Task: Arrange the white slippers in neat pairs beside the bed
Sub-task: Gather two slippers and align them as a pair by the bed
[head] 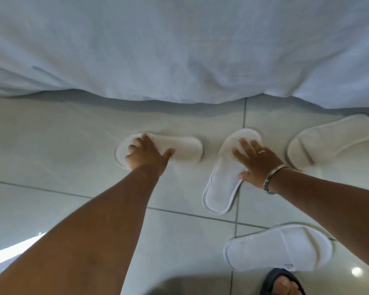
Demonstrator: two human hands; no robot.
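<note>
Several white slippers lie on the pale tiled floor below the bed's white sheet (179,50). My left hand (147,155) grips the toe end of one slipper (183,149) that lies sideways, left of centre. On the strap of a second slipper (224,188), which points toward the bed, rests my right hand (258,165), fingers spread and curled round its edge. A third slipper (332,139) sits slanted at the right, close to the sheet. A fourth slipper (279,248) lies sideways near the bottom right.
The sheet hangs down to the floor across the whole top. My foot in a dark sandal (282,283) stands at the bottom edge, just below the fourth slipper. Bare floor tile (51,145) stretches to the left.
</note>
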